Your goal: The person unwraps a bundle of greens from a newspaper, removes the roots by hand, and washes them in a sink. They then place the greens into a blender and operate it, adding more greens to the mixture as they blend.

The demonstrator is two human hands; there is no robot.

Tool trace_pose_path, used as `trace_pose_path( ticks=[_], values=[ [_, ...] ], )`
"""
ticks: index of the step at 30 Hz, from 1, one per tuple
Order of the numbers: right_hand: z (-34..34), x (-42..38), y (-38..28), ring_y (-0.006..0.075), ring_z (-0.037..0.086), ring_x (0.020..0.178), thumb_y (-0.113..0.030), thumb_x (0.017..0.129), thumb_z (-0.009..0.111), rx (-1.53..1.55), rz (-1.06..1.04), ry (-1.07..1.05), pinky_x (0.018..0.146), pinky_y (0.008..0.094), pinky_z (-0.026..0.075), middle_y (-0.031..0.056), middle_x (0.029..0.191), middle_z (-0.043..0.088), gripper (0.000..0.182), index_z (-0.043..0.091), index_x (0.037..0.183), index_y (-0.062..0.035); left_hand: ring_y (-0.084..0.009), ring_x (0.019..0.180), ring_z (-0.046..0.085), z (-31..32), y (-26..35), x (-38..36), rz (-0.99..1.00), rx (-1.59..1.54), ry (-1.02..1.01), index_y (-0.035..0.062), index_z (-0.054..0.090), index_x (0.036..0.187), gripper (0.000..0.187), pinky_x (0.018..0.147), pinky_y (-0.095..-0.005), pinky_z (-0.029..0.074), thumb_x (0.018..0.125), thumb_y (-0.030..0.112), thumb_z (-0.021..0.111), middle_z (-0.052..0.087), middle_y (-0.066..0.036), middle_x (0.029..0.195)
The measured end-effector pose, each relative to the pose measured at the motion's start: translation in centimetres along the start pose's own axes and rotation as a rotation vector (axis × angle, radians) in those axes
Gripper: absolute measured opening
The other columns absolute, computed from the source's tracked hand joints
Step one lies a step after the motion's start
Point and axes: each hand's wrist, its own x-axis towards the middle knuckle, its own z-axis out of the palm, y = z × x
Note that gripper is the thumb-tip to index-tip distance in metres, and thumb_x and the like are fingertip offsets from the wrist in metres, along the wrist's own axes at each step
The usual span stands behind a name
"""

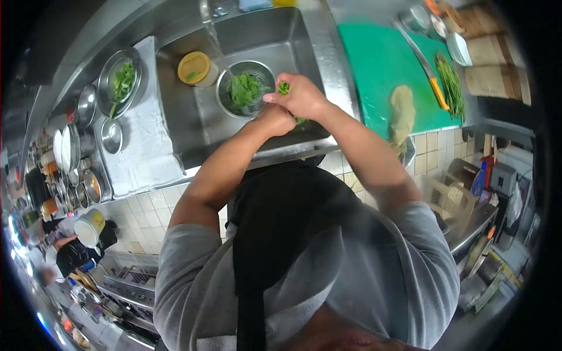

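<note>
Over the sink [205, 126], my right hand [304, 98] is closed around a small bunch of green herbs [284, 88], whose end pokes out between thumb and fingers. My left hand [277, 120] sits just below it, curled closed, with bits of green showing past its knuckles; most of what it grips is hidden. To the left of both hands, a round metal bowl [225, 108] in the sink holds leafy greens [244, 89] in water. A stream from the tap [205, 10] runs down to the bowl. Behind it stands a tub with a yellow lid [195, 65].
On the left, a white cloth [140, 152] bears a metal plate [136, 90] of greens and a small bowl [111, 136]. The green cutting board [374, 64] at right carries a yellow-handled knife [436, 90], thin green stalks [449, 88] and a pale cloth-like item [402, 111]. A co-worker [70, 240] is far left.
</note>
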Motion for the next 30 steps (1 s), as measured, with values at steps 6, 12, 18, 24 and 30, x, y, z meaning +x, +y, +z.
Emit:
trace_pose_path(
  ticks=[6,12,18,24,30],
  values=[
    [4.1,5.8,-4.8,0.0398,0.067,0.09,-0.042,0.086,0.077,-0.204,0.053,-0.068,0.081,0.0464,0.052,0.0254,0.093,0.069,0.045,0.062,0.102,-0.0018,-0.0411,0.116,0.061,-4.2,-5.6,-1.3,-0.146,-0.057,0.081,0.006,0.064,0.124,0.037,0.096,-0.0505,0.049,0.089,0.017,0.058,0.065,-0.023,0.124],
    [6.0,8.7,-6.9,0.038,0.067,0.083,-0.043,0.085,0.078,-0.215,0.057,0.048,0.078,0.0453,0.052,0.023,0.086,0.068,0.047,0.061,0.1,-0.0016,-0.0409,0.112,0.064,-6.7,-9.8,-0.9,-0.534,-0.085,0.021,0.0074,0.068,0.121,0.043,0.096,-0.0482,0.05,0.095,0.038,0.054,0.068,-0.022,0.121],
    [5.0,11.0,-7.5,0.0312,0.066,0.075,-0.046,0.083,0.08,-0.024,0.252,0.092,0.074,0.0422,0.052,0.0181,0.082,0.069,0.052,0.063,0.098,0.001,-0.0383,0.119,0.062,-5.1,-20.0,-2.5,-0.69,-0.16,0.217,-0.0057,0.06,0.127,0.071,0.099,-0.0454,0.048,0.093,0.056,0.057,0.064,-0.027,0.126],
    [10.6,15.6,2.0,0.0267,0.069,0.088,-0.043,0.087,0.076,0.082,0.287,-0.041,0.084,0.0391,0.052,0.0185,0.095,0.073,0.055,0.066,0.113,0.0039,-0.03,0.123,0.059,-4.5,-21.6,-0.6,-0.647,-0.861,0.249,-0.0041,0.057,0.134,0.063,0.1,-0.0415,0.047,0.101,0.049,0.052,0.062,-0.021,0.133],
    [10.3,19.0,-1.4,0.018,0.067,0.083,-0.027,0.094,0.072,0.618,0.271,0.002,0.073,0.0313,0.054,0.009,0.095,0.071,0.031,0.068,0.107,0.0009,-0.0303,0.106,0.06,-5.1,-21.4,1.6,-0.844,-1.408,0.406,0.0089,0.058,0.131,0.051,0.086,-0.0487,0.052,0.101,0.05,0.052,0.061,-0.015,0.127]
  ],
)
